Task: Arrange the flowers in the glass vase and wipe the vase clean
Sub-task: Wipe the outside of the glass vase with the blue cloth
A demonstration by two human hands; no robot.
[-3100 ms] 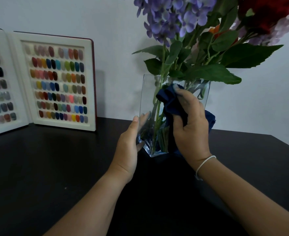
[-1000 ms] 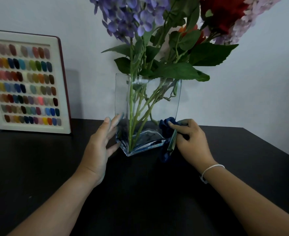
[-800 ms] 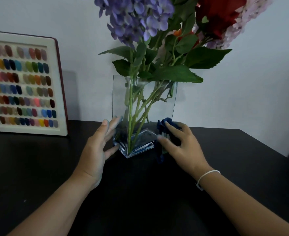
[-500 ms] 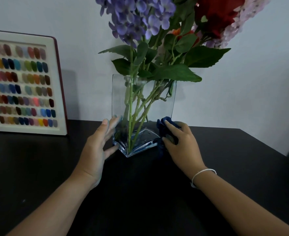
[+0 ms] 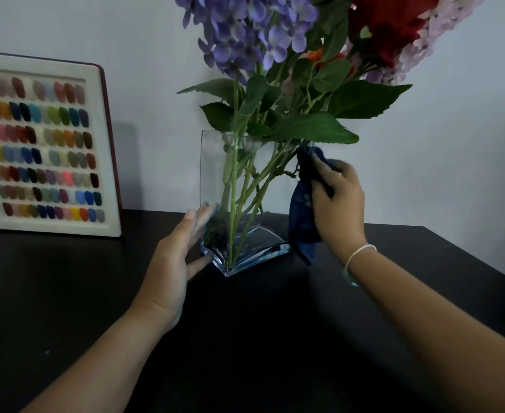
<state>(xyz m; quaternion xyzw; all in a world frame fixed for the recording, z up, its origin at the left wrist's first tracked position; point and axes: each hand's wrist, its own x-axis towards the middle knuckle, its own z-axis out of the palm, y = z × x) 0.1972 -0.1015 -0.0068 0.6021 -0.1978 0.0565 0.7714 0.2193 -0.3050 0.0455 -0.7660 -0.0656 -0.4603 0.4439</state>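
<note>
Vase (image 5: 215, 162): right hand (image 5: 339, 204) clutching cloth (image 5: 300, 222) risen from base to rim; left hand (image 5: 179, 257) unchanged, flat against side

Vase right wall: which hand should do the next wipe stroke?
Right hand. It already grips the blue cloth against the glass vase near the rim. The left hand rests open on the left wall, steadying it.
</note>
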